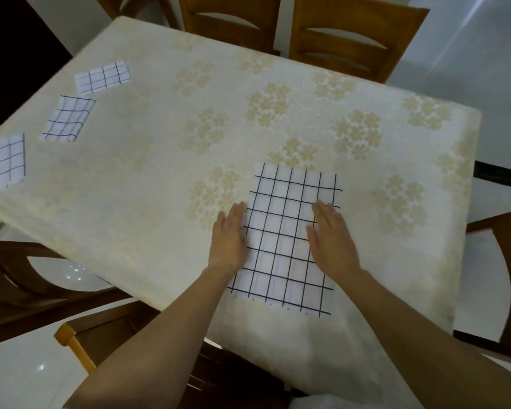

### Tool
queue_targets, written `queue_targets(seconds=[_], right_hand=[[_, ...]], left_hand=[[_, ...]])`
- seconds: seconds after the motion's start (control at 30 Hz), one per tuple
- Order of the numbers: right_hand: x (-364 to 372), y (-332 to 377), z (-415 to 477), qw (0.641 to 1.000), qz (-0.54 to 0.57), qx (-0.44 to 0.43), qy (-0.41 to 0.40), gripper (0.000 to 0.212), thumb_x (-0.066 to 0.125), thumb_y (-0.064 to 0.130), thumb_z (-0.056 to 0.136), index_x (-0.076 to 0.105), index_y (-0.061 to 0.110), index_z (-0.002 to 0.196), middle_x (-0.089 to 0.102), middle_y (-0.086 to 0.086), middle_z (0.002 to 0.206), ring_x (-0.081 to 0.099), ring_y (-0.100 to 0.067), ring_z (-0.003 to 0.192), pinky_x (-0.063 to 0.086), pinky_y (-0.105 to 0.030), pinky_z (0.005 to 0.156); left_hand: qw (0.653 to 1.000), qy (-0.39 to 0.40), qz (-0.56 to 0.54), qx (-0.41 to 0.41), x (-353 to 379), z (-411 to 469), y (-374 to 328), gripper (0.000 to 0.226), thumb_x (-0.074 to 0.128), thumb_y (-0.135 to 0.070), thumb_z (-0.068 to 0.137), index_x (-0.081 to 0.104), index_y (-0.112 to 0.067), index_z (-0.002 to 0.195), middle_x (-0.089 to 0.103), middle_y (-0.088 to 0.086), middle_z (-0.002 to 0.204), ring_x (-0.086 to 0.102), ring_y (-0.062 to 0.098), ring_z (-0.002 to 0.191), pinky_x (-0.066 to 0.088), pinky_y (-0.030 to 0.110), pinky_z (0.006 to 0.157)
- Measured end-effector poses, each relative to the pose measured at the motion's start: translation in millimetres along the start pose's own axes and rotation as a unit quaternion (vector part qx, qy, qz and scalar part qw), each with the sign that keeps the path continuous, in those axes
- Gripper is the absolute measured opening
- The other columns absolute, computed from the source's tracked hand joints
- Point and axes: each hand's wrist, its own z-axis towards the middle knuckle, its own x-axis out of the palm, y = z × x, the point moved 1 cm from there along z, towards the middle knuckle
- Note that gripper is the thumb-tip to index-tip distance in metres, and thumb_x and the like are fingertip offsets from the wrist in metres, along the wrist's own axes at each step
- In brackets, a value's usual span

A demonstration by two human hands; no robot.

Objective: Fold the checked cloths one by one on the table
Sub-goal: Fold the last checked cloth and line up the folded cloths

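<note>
The fingers (237, 212) of the left hand (229, 236) lay straight and together, released and gripping nothing, flat along the left edge of the checked cloth (282, 246). Those of the right hand (332, 236) were likewise straight and flat, pressing down on the cloth's right side just inside its edge. Both palms faced down, with the forearms reaching in from the near side.

The cloth lay spread as a tall rectangle on the near part of the counter (160, 160), over a pale flowered tablecloth (357, 134), its near end close to the counter's edge. Whether it was a single layer or already doubled could not be told.

Well apart, along the counter's left side, three smaller checked packets lay in a row: the far packet (102, 76), the middle packet (68, 119) and the near packet (3, 162), which the frame partly cut off. They looked folded and set aside, so three cloths seemed done. The one under the hands seemed mid-work, probably being smoothed before a fold. No other unfolded cloth showed, so it may have been the last. Wooden chairs (233, 19) stood around the counter.
</note>
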Motion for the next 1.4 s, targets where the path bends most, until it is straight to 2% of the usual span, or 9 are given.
queue_targets(seconds=[0.1,0.2,0.37,0.73,1.03,1.17,1.27,1.33,1.4], right_hand=[[-7.5,-40.4,-5.9,0.995,-0.071,0.056,0.043,0.055,0.028,0.03,0.107,0.017,0.01,0.157,0.013,-0.007,0.165,0.009,-0.034,0.152,0.013,-0.047,0.123],[-0.8,-53.9,-3.4,0.987,-0.099,0.051,0.115,0.057,0.027,0.032,0.107,0.009,0.014,0.158,0.002,-0.002,0.166,0.002,-0.034,0.152,0.01,-0.048,0.123],[-4.9,-61.7,0.6,0.982,-0.12,0.037,0.144,0.065,0.033,0.036,0.104,0.004,0.018,0.159,-0.006,0.0,0.166,-0.005,-0.032,0.152,0.006,-0.048,0.123],[-25.9,-98.8,52.2,0.974,-0.136,0.083,0.161,0.059,0.021,0.053,0.103,-0.001,0.038,0.156,-0.012,-0.001,0.165,-0.008,-0.035,0.151,0.002,-0.052,0.122],[-34.5,-97.8,97.5,0.962,-0.093,0.163,0.2,0.064,0.027,0.056,0.102,-0.008,0.043,0.154,-0.023,-0.002,0.163,-0.017,-0.039,0.149,-0.003,-0.058,0.12],[-40.7,-83.6,77.4,0.977,0.028,0.202,0.069,0.064,0.041,0.047,0.101,0.017,0.026,0.157,0.012,-0.015,0.163,0.013,-0.036,0.149,0.015,-0.05,0.12],[-43.3,-67.6,19.5,0.965,0.042,0.243,-0.086,0.04,0.055,0.035,0.095,0.055,0.013,0.129,0.054,-0.014,0.13,0.049,-0.034,0.122,0.039,-0.044,0.101],[-32.9,-55.0,-21.8,0.962,0.057,0.263,-0.047,0.034,0.055,0.039,0.094,0.062,0.013,0.114,0.059,-0.011,0.119,0.058,-0.033,0.109,0.046,-0.042,0.092],[-18.8,-42.8,-50.6,0.957,0.069,0.282,0.013,0.036,0.054,0.046,0.093,0.064,0.013,0.106,0.06,-0.009,0.112,0.061,-0.031,0.101,0.05,-0.039,0.084]], left_hand=[[0.988,-0.044,0.055,0.139,17.6,-6.7,-45.8,0.063,0.045,-0.017,0.105,0.015,-0.014,0.161,0.016,0.003,0.168,0.004,0.027,0.156,0.008,0.041,0.127],[0.958,0.098,0.069,0.26,52.5,-12.5,-96.2,0.072,0.053,-0.034,0.103,0.016,-0.014,0.161,0.016,0.004,0.168,0.01,0.024,0.155,0.013,0.042,0.127],[0.936,0.214,0.197,0.198,89.8,-15.3,-115.4,0.106,0.06,-0.052,0.094,-0.017,-0.019,0.159,-0.013,-0.003,0.169,-0.01,0.026,0.156,-0.001,0.048,0.127],[0.911,0.259,0.271,0.173,92.7,-20.0,-124.8,0.115,0.065,-0.062,0.086,-0.017,-0.028,0.159,-0.028,0.0,0.165,-0.024,0.032,0.152,-0.002,0.059,0.123],[0.874,0.278,0.359,0.171,95.8,-21.4,-133.2,0.149,0.078,-0.074,0.063,-0.033,-0.03,0.152,-0.04,0.009,0.159,-0.026,0.046,0.148,0.0,0.068,0.119],[0.88,0.283,0.339,0.173,90.2,-21.6,-134.3,0.142,0.079,-0.072,0.065,-0.024,-0.032,0.155,-0.027,0.007,0.165,-0.018,0.042,0.151,0.005,0.064,0.121],[0.94,0.209,0.215,0.162,72.7,-7.2,-140.1,0.098,0.07,-0.052,0.087,0.008,-0.032,0.16,0.014,0.004,0.167,0.025,0.032,0.15,0.026,0.05,0.118],[0.94,0.138,0.24,0.198,61.8,5.9,-142.6,0.068,0.058,-0.035,0.1,0.023,-0.031,0.158,0.03,0.002,0.161,0.047,0.03,0.133,0.036,0.044,0.109],[0.914,0.137,0.291,0.248,59.1,16.2,-147.7,0.062,0.057,-0.022,0.1,0.029,-0.031,0.156,0.031,0.001,0.16,0.045,0.03,0.133,0.036,0.043,0.11]])
